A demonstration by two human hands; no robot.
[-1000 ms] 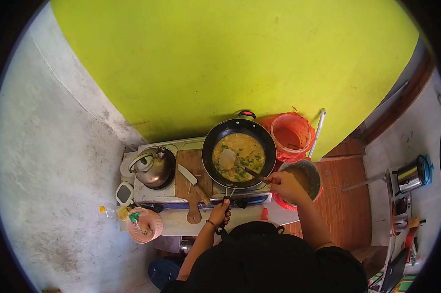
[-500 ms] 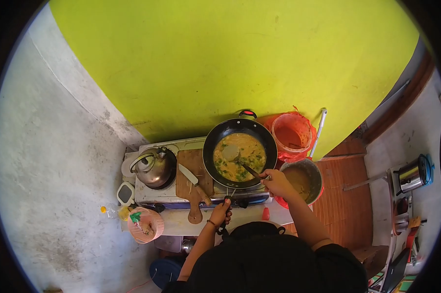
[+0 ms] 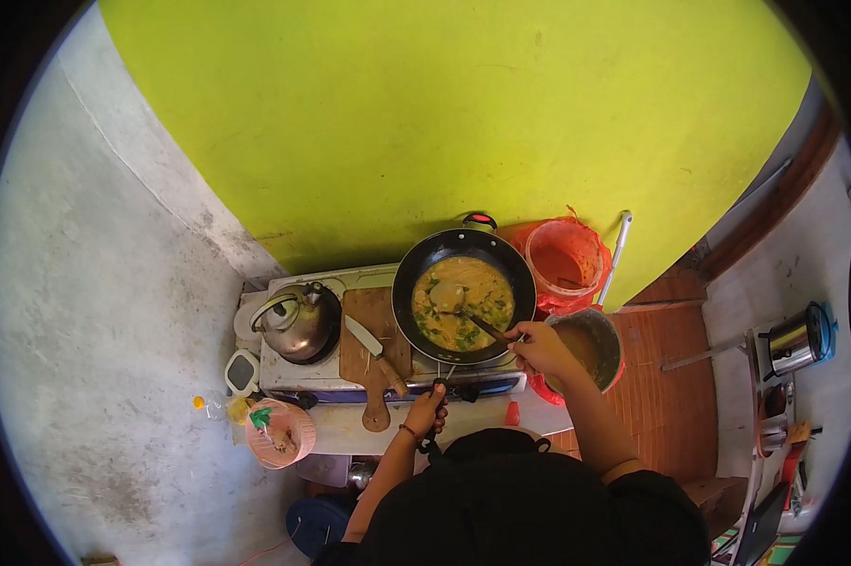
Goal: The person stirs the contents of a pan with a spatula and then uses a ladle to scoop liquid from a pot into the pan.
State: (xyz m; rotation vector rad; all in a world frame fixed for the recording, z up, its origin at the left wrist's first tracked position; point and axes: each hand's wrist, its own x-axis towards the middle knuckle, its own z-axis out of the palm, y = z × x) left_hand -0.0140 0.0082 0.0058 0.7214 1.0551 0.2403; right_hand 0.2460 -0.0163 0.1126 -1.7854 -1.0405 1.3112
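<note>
A black wok (image 3: 408, 307) sits on the stove, holding yellow-orange soup (image 3: 482, 281) with green pieces in it. My left hand (image 3: 427, 412) is closed round the wok's long black handle at the near side. In my right hand (image 3: 540, 348) is the dark handle of a ladle (image 3: 483, 326), gripped above the wok's right rim. The ladle's head dips into the soup left of the middle, partly under the surface. Left of the wok, a knife (image 3: 366, 336) with a wooden handle lies on a wooden cutting board (image 3: 352, 308).
A metal kettle (image 3: 298, 327) stands on the left of the stove (image 3: 293, 381). Right of the wok are a red-lined bucket (image 3: 565, 255) and a pot (image 3: 609, 341) with brownish contents. A pink basket (image 3: 299, 445) is at the lower left, and a green wall (image 3: 444, 113) rises behind.
My right hand has shifted slightly right and up, and the ladle's head has moved a little within the soup. My left hand and the wok look almost unmoved.
</note>
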